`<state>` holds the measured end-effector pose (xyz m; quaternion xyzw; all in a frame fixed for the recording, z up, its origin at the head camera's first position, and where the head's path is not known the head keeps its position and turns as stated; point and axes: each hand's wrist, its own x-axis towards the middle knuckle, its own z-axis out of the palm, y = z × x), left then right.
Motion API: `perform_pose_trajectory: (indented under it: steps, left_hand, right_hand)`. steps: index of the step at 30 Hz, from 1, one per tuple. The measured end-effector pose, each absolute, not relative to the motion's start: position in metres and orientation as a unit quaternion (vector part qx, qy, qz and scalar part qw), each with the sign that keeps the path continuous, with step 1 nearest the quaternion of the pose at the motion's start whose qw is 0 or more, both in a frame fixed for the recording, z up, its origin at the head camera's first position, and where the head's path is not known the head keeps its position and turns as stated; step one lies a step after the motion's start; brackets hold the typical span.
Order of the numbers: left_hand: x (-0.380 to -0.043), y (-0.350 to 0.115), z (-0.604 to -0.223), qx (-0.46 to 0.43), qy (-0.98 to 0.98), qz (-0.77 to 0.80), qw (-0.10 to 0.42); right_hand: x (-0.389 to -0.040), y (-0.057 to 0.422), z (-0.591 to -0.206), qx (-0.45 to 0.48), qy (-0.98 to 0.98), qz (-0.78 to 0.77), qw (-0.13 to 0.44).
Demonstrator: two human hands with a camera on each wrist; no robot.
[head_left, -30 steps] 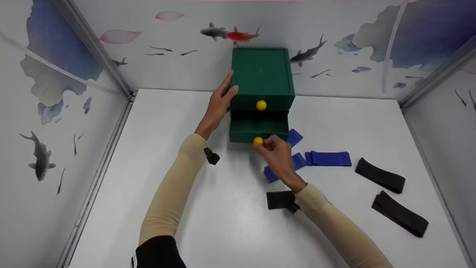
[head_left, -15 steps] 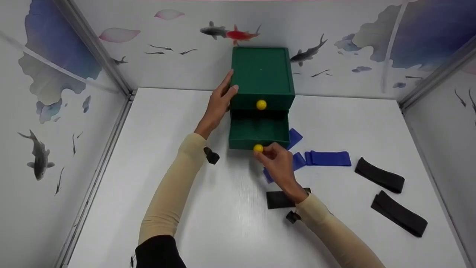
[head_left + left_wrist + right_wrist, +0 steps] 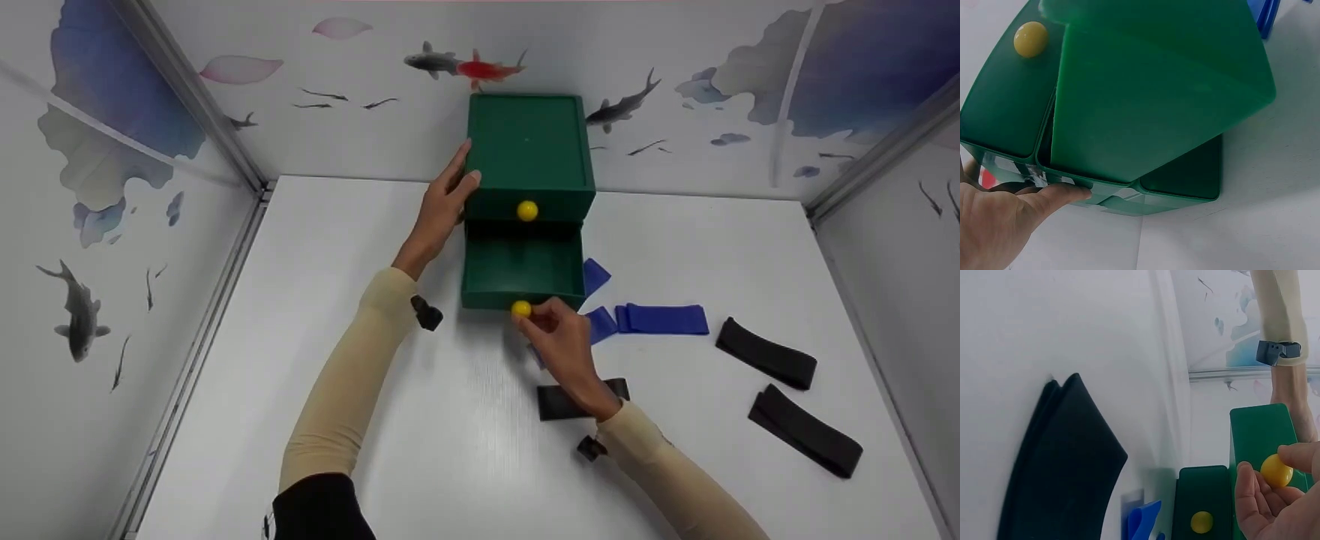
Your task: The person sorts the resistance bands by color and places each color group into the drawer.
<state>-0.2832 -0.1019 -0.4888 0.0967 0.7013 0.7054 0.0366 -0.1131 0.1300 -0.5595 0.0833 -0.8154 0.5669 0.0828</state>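
A green drawer cabinet (image 3: 525, 142) stands against the back wall. Its middle drawer (image 3: 491, 301) is pulled well out, with the bare inside showing from above. My right hand (image 3: 564, 341) pinches that drawer's round yellow knob (image 3: 1276, 471) between thumb and fingers. My left hand (image 3: 441, 210) rests against the cabinet's left side, fingers extended; the left wrist view shows its thumb lying along the side wall. The top drawer, with its own yellow knob (image 3: 528, 211), is closed. In the right wrist view a further yellow knob (image 3: 1202, 522) sits on the bottom drawer.
Folded blue strips (image 3: 664, 319) lie right of the cabinet, partly behind the drawer and right hand. Two folded black strips (image 3: 766, 353) lie further right. Another black strip (image 3: 562, 403) is partly under the right wrist. Walls printed with fish enclose the white table (image 3: 465, 457).
The middle drawer has slid further out toward me, with my right hand drawing its knob along. More of the drawer's inside shows. The left hand has stayed on the cabinet's side.
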Motion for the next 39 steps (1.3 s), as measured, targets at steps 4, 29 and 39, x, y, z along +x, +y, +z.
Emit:
perform_pose_trajectory:
  steps: [4,29,39]
  left_hand:
    - [-0.2830,-0.1015,-0.4881,0.091,0.703,0.704,0.038]
    - [-0.2846,-0.1017,-0.4872,0.091,0.701,0.706,0.045]
    - [-0.2836,-0.1018,-0.4886,0.085,0.704,0.703,0.047]
  right_hand:
    - [-0.1116,0.1307,-0.5615,0.079,-0.809,0.576,0.082]
    - [-0.1093,0.1304,-0.5645,0.088,-0.811,0.572,0.080]
    - [-0.1079,0.1307,-0.5658,0.074,-0.805,0.584,0.072]
